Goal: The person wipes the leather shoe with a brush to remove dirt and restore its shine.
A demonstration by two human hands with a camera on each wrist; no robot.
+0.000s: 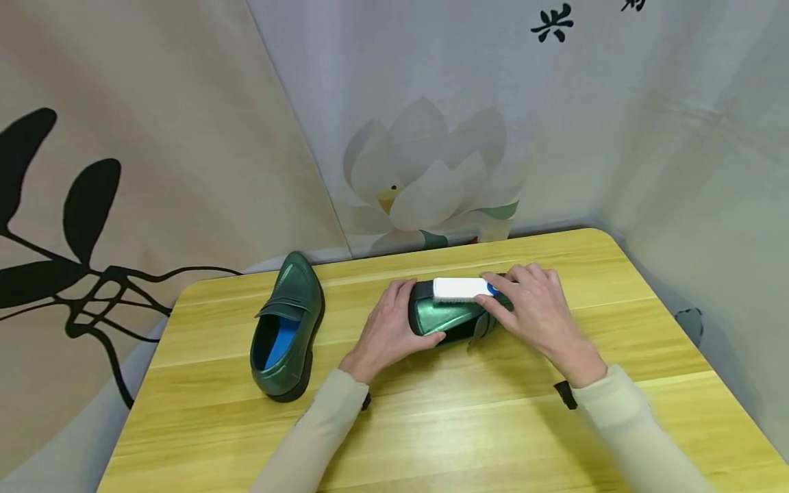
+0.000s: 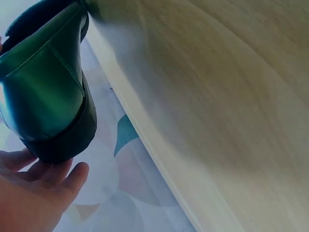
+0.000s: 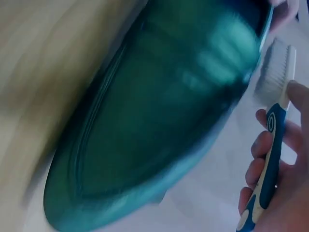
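Observation:
A green metallic loafer (image 1: pixel 445 316) is held on its side above the middle of the table. My left hand (image 1: pixel 387 327) grips it by the heel; in the left wrist view, fingers curl around the black heel block (image 2: pixel 65 140). A brush with a white head (image 1: pixel 459 289) is in my right hand (image 1: pixel 541 316). Its bristles face the shoe's side near the sole. The right wrist view shows my fingers wrapped around the brush's blue and white handle (image 3: pixel 273 159), beside the loafer's toe and upper (image 3: pixel 145 121). Whether the bristles touch the leather is hard to tell.
A matching green loafer (image 1: pixel 296 294) with a blue insole stands upright on the left of the wooden table (image 1: pixel 468 424). Behind the table hangs a pale curtain (image 1: pixel 431 55) printed with flowers and dark leaves.

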